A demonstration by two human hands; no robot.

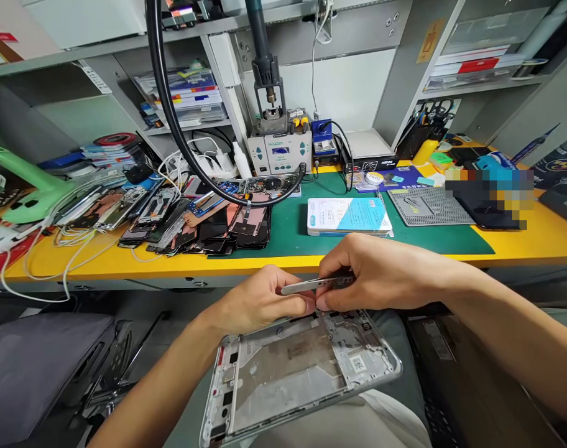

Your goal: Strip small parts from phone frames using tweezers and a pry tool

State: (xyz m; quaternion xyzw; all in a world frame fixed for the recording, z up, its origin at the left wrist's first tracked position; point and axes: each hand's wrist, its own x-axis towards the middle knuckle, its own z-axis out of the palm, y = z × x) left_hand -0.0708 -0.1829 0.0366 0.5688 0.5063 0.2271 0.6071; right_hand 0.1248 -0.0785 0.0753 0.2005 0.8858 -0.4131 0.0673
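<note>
A silver phone frame (293, 373) lies face up on my lap, below the bench edge. My left hand (258, 302) curls over its top edge, fingers closed, touching the frame and the tip end of a pair of metal tweezers (311, 285). My right hand (381, 274) is closed in a pinch on the tweezers, held level just above the top edge of the frame. What sits between the fingertips of both hands is too small to make out.
A yellow-edged bench (283, 264) with a green mat (288, 230) holds a pile of dismantled phones (194, 218), white cables (55, 249), a hot-air station (278, 149) with a black hose (171, 112), a boxed item (349, 216) and a grey perforated pad (428, 206). Shelves stand behind.
</note>
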